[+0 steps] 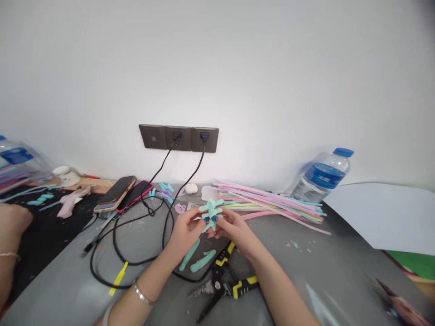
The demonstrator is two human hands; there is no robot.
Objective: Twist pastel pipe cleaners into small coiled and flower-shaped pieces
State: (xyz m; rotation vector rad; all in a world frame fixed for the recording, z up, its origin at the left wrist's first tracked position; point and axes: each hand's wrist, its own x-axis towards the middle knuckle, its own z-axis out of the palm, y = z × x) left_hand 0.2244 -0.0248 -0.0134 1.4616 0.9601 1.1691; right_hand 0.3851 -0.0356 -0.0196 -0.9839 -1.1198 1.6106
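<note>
Mint fuzzy piece [211,209] is held up off the grey tabletop [292,258], roughly mid-view, between both hands. Its left side is pinched by left hand [188,224], fingers closed on it; its right side is gripped the same way by right hand [235,226]. Finger gap is only as wide as the piece. Short arms are seen sticking out of the piece to both sides; exact finger contacts underneath are hidden.

Below the hands, two loose mint strips [203,261] are laid on the tabletop. Black-and-yellow pliers [217,285] are set just beside them, between the forearms, handles spread.

Bundle of pastel fuzzy stems [268,202] is laid behind and to the right of right hand. Water bottle [324,175] is tilted at the wall end of the bundle, with white sheet [384,215] placed to its right.

On the left, black cables [115,246] are looped on the tabletop, yellow tag [118,278] attached; two are plugged into wall sockets [178,138]. Two phones [115,194] are placed side by side, near short blue and purple pieces [164,192]. Another person's hand [13,222] is seen at the left edge.
</note>
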